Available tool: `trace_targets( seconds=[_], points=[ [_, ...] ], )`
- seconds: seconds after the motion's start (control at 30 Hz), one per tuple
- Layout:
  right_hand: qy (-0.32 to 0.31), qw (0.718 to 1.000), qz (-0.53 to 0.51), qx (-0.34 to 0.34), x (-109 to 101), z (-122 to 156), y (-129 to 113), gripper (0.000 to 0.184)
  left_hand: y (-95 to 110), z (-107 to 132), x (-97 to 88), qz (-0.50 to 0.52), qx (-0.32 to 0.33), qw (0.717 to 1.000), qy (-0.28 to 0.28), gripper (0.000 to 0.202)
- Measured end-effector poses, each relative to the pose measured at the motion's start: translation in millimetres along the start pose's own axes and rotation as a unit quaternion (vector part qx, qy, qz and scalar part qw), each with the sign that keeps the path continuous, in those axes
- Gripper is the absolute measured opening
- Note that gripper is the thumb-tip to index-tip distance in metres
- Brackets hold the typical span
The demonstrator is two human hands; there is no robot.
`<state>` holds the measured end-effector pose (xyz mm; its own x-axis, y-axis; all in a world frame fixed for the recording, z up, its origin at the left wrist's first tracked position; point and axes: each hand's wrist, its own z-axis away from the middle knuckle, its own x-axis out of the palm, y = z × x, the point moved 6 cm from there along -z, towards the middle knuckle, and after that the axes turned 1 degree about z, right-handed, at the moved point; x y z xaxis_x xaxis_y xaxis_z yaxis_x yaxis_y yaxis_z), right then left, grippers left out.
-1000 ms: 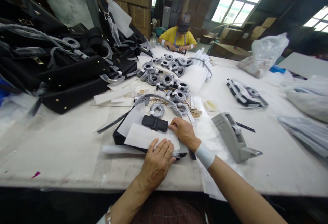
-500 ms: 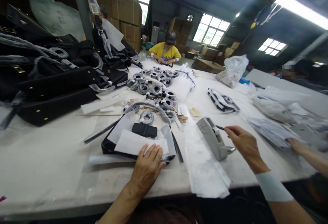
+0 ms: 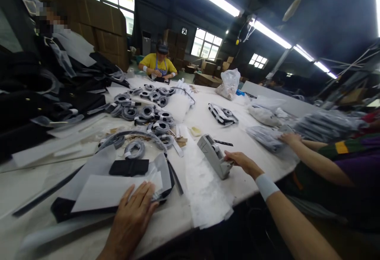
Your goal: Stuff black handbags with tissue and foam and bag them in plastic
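Observation:
My left hand lies flat, fingers stretched out, on a white paper sheet over a black bag. A folded black piece, perhaps a small wallet, rests on the bag behind the sheet, and a wrapped handle arches behind it. My right hand, with a white wrist band, has its fingers closed at the cutter end of a grey tape dispenser. Whatever they pinch is too small to make out. Just behind the dispenser lies a thin black strip.
Coiled wrapped straps heap behind the bag. White sheets hang over the table's front edge. Black bags pile up at left; a wrapped bag lies farther back. At right a co-worker's hand touches plastic-wrapped goods.
My right hand has let go of the black strip, now on the table, and moved to the dispenser's cutter end. My left hand stays on the paper. The view has swung right.

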<state>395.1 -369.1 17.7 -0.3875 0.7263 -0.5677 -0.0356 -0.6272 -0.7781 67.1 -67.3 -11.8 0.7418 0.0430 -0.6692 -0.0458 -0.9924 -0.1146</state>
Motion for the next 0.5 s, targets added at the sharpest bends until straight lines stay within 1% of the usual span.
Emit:
trace_targets(
  seconds=[0.07,0.13,0.27,0.33,0.4,0.43,0.5],
  points=[
    [-0.015,1.000,-0.010,-0.008,2.1,-1.4,-3.6,0.043,-0.4,1.1,0.7,0.002,-0.001,1.000,0.003,0.033],
    [-0.015,0.999,-0.025,-0.023,4.4,-1.0,-8.8,0.039,-1.4,2.3,1.9,0.009,-0.004,1.000,0.007,0.033],
    [0.026,0.997,-0.052,-0.060,2.1,9.1,-21.3,0.036,-2.6,2.7,4.6,0.019,-0.001,1.000,0.006,0.033],
    [0.057,0.994,-0.057,-0.080,-4.3,21.9,-26.3,0.035,-1.6,1.2,2.5,0.019,-0.006,1.000,0.004,0.032],
    [0.083,0.990,-0.061,-0.098,-13.4,38.0,-26.7,0.034,-0.1,-0.9,-1.6,0.024,-0.028,0.999,-0.007,0.031],
    [0.097,0.988,-0.059,-0.104,-19.1,45.3,-23.9,0.034,0.7,-1.9,-3.6,0.029,-0.044,0.998,-0.017,0.030],
    [0.108,0.988,-0.048,-0.102,-29.1,52.9,-9.9,0.033,3.3,-3.8,-6.7,0.047,-0.066,0.996,-0.034,0.029]
  ],
)
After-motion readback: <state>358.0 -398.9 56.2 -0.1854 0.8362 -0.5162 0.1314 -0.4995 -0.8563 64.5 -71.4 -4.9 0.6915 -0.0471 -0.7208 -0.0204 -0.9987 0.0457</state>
